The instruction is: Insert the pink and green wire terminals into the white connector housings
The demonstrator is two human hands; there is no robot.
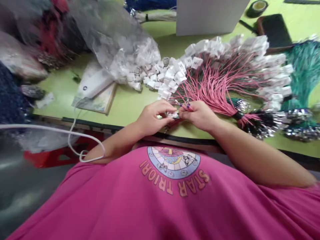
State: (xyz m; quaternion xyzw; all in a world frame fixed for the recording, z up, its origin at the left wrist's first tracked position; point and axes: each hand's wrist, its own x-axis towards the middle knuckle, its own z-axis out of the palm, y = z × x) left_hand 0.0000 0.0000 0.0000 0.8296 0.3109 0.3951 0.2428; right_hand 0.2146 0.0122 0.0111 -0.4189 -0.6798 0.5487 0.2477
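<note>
At the table's front edge my left hand (155, 117) pinches a small white connector (173, 115) between thumb and fingers. Close beside it, on the right, my right hand (197, 115) is closed on thin wires whose metal tips (186, 104) stick out near the connector. Just beyond both hands lies a pile of loose white connectors (172, 76). A large bundle of pink wires (212, 83) with white connectors on its far ends fans out to the right, tied near its metal-tipped ends.
Green wires (303, 70) lie at the far right. A clear plastic bag (112, 40) and a white power strip (96, 83) are at the left. A grey box (210, 16), black tape roll (257, 8) and dark phone (276, 30) stand behind. A white cable (50, 126) crosses the left side.
</note>
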